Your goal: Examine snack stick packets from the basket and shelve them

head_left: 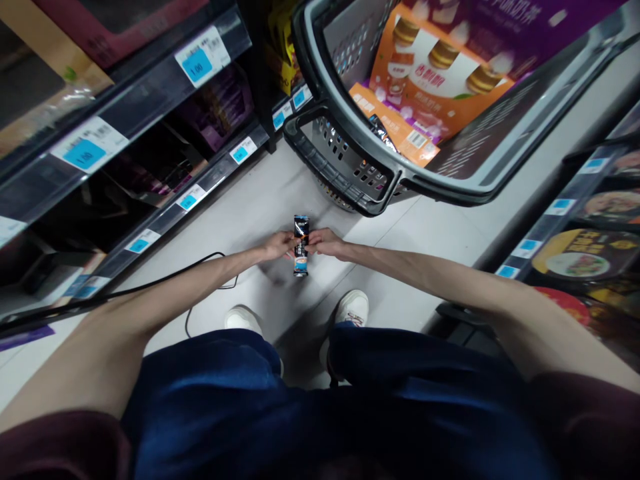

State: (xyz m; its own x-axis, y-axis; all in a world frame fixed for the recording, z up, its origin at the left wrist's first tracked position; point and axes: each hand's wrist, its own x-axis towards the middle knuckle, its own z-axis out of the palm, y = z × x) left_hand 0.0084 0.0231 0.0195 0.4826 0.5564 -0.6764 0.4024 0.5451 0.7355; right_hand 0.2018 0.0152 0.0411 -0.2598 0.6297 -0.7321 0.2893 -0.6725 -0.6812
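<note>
Both my arms stretch forward over the pale floor. My left hand [278, 245] and my right hand [324, 241] pinch a small dark snack bar [301, 245] between them, one on each side. The bar stands upright, with a black wrapper, an orange patch and a blue-white lower end. Just beyond it stands a grey plastic shopping basket [345, 175] on the floor. In the basket lie an orange box [440, 63] with pictures of filled cakes and a purple box [520, 27].
A dark shelf rack [150, 93] with blue price tags runs along the left, holding dim purple packs. Another shelf [575, 220] with packaged food lies at the right. My white shoes [350, 308] stand below the hands. A black cable [200, 260] hangs off my left arm.
</note>
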